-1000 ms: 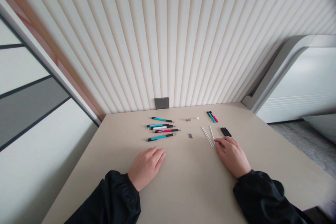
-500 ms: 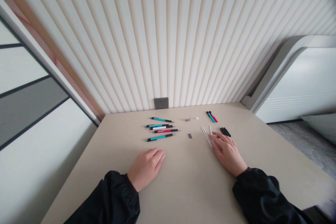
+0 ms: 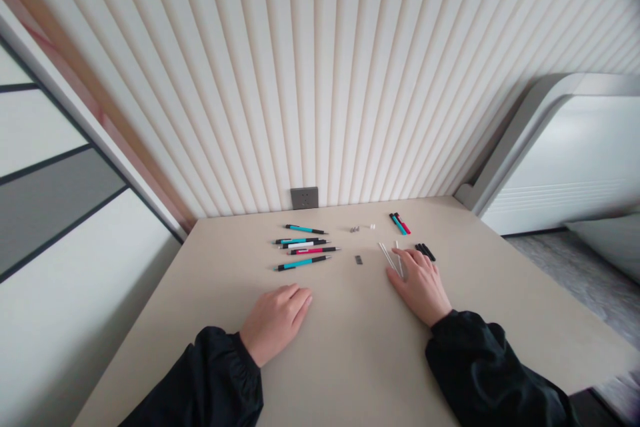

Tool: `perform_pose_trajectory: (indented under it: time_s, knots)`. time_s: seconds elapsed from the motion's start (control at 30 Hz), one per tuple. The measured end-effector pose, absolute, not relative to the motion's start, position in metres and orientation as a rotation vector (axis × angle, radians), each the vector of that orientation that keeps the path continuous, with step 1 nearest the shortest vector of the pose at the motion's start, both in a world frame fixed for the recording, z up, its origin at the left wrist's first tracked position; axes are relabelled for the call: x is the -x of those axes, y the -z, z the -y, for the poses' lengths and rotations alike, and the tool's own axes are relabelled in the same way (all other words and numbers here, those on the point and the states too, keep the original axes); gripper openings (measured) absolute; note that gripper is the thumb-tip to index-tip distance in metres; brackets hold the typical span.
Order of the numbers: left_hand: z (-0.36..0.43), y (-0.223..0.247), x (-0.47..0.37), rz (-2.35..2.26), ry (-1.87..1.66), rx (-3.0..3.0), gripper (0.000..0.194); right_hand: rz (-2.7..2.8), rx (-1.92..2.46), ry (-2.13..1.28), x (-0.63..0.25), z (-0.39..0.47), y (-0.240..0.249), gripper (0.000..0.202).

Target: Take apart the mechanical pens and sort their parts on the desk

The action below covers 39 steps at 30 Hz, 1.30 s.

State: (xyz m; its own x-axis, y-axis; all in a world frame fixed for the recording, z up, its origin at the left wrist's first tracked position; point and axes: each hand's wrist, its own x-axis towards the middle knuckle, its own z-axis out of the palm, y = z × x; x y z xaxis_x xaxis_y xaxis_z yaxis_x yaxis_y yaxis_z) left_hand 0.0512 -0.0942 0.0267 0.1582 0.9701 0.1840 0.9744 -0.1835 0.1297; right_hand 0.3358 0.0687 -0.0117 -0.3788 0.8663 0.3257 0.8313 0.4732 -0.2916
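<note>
My right hand (image 3: 419,283) lies low over thin white tubes (image 3: 386,253), its thumb and index finger apart. The fingers hide part of the tubes, which spread slightly towards the back. My left hand (image 3: 277,320) rests on the table with its fingers curled together, nothing visible in them. Beyond it lie several assembled pens: blue pens (image 3: 303,263), a red pen (image 3: 313,251) and a white pen (image 3: 303,245), all with black grips. Short black grips (image 3: 425,252) sit just right of my right fingers.
Loose blue and red barrels (image 3: 400,223) lie at the back right of the beige table (image 3: 340,360). Small grey metal pieces (image 3: 355,229), white bits (image 3: 371,227) and flat grey pieces (image 3: 359,259) lie mid-table. A dark socket (image 3: 305,197) is on the ribbed wall.
My right hand has shifted slightly left across the white tubes, and its thumb and index finger have spread apart. My left hand stays resting in place. The view has shifted slightly.
</note>
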Motion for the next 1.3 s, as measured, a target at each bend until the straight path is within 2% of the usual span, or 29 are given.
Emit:
perform_pose_trajectory:
  time_s: [0.43,0.8,1.3]
  knots:
    - [0.094,-0.026,-0.052,1.96,0.38,2.371,0.03,2.21,1.352,-0.223,-0.327,-0.085,0.013,0.031]
    - [0.094,-0.024,-0.051,1.929,0.4,2.374,0.028,2.223,1.231,-0.333,-0.329,-0.086,0.013,0.032]
    - [0.094,-0.023,-0.05,1.921,0.383,2.39,0.029,2.207,1.36,-0.621,-0.352,-0.095,0.004,0.037]
